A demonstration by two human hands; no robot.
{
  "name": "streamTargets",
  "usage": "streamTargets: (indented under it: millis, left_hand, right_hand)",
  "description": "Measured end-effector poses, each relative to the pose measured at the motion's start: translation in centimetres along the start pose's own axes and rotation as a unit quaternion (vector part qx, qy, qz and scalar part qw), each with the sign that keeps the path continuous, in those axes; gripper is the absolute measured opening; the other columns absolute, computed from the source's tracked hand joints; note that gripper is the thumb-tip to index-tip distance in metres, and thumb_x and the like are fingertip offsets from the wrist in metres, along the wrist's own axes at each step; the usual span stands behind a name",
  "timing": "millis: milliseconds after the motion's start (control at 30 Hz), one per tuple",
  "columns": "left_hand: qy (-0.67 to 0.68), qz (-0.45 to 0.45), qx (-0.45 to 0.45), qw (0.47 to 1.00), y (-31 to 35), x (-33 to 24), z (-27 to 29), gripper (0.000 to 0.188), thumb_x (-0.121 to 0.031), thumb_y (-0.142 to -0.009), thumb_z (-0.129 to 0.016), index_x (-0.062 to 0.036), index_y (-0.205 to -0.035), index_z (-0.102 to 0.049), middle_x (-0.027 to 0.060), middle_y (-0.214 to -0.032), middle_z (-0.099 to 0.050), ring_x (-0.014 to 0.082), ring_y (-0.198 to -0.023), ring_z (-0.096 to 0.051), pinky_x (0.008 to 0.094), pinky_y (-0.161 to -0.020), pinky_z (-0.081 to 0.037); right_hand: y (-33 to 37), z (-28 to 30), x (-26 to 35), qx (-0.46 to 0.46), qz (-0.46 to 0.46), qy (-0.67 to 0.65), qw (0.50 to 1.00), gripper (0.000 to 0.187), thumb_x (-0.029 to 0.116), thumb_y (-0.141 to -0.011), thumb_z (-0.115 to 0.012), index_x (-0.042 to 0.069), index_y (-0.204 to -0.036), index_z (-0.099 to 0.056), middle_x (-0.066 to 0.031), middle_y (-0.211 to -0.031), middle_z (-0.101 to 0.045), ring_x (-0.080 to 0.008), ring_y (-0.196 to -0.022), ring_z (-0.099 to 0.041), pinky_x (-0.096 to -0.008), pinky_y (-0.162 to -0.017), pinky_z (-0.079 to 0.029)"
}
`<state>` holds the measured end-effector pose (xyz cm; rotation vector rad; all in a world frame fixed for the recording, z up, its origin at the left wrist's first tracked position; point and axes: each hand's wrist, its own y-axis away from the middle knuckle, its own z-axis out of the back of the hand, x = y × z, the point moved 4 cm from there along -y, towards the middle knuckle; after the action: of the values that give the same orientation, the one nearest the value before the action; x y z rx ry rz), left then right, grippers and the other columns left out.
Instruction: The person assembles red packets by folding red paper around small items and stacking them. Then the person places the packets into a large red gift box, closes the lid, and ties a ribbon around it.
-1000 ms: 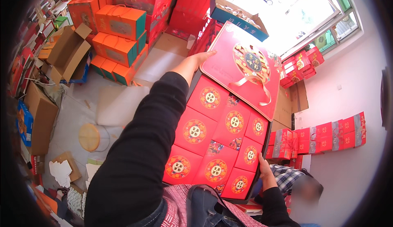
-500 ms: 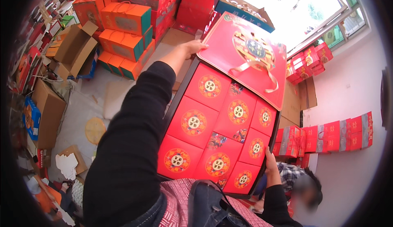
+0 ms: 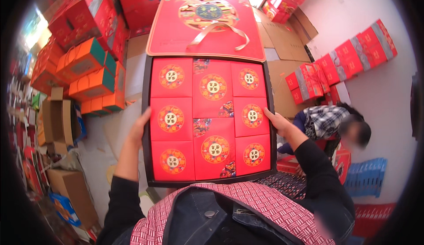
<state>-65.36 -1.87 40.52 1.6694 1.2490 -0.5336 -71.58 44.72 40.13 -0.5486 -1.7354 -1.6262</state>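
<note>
A large gift box with a black rim is held level in front of my body. Inside it several red small boxes with round orange and cream emblems fill the tray. The red lid, with a patterned window and a gold ribbon, stands open along the far side. My left hand grips the left wall, and my right hand grips the right wall. On both hands the fingers beneath the box are hidden.
Orange and green cartons are stacked at the left, beside an open cardboard box. Red gift boxes line the right wall. Another person in a checked shirt bends low at the right, near a blue plastic crate.
My left hand has come down from the lid to the box's left wall. The box has turned from a slant to square before me, and my view has swung right.
</note>
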Motion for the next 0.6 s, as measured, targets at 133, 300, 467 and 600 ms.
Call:
streamTargets:
  millis: [133, 300, 467, 600]
  left_hand:
    - [0.013, 0.03, 0.007, 0.999, 1.0, 0.1, 0.5, 0.049, -0.039, -0.091, -0.05, 0.0024, -0.118, -0.05, 0.0125, -0.11, -0.061, 0.0171, -0.092, -0.062, 0.0286, -0.079, -0.051]
    - [0.009, 0.022, 0.012, 1.0, 0.4, -0.4, 0.4, 0.047, -0.038, -0.091, -0.049, 0.0025, -0.115, -0.052, 0.0127, -0.107, -0.062, 0.0174, -0.091, -0.062, 0.0289, -0.078, -0.051]
    - [-0.02, -0.005, 0.031, 0.999, 0.6, -0.2, 0.5, 0.046, -0.035, -0.09, -0.051, 0.0035, -0.116, -0.051, 0.0132, -0.106, -0.062, 0.018, -0.091, -0.062, 0.0291, -0.079, -0.05]
    - [-0.021, -0.031, 0.07, 0.997, 0.7, -1.0, -0.2, 0.047, -0.029, -0.089, -0.053, 0.0032, -0.122, -0.044, 0.0137, -0.113, -0.057, 0.0175, -0.099, -0.058, 0.0295, -0.084, -0.047]
  right_hand:
    - [-4.2, 3.7, 6.5, 0.008, -0.03, 0.149, 0.988, 0.093, 0.077, -0.077, -0.033, 0.005, -0.135, -0.035, -0.0087, -0.13, -0.045, -0.0271, -0.118, -0.043, -0.0539, -0.093, -0.033]
    - [-13.1, 3.2, 16.9, -0.178, 0.133, 0.098, 0.97, 0.085, 0.069, -0.074, -0.054, 0.003, -0.127, -0.043, -0.0099, -0.116, -0.051, -0.0257, -0.099, -0.053, -0.0486, -0.086, -0.041]
    - [-15.5, 0.6, 18.1, -0.045, 0.07, 0.002, 0.996, 0.067, 0.059, -0.079, -0.058, 0.003, -0.115, -0.055, -0.0115, -0.11, -0.061, -0.0236, -0.091, -0.063, -0.0412, -0.079, -0.051]
    - [-14.8, 1.3, 16.4, -0.01, 0.069, -0.082, 0.994, 0.056, 0.051, -0.084, -0.057, 0.004, -0.113, -0.056, -0.0105, -0.112, -0.062, -0.0207, -0.091, -0.064, -0.0357, -0.083, -0.052]
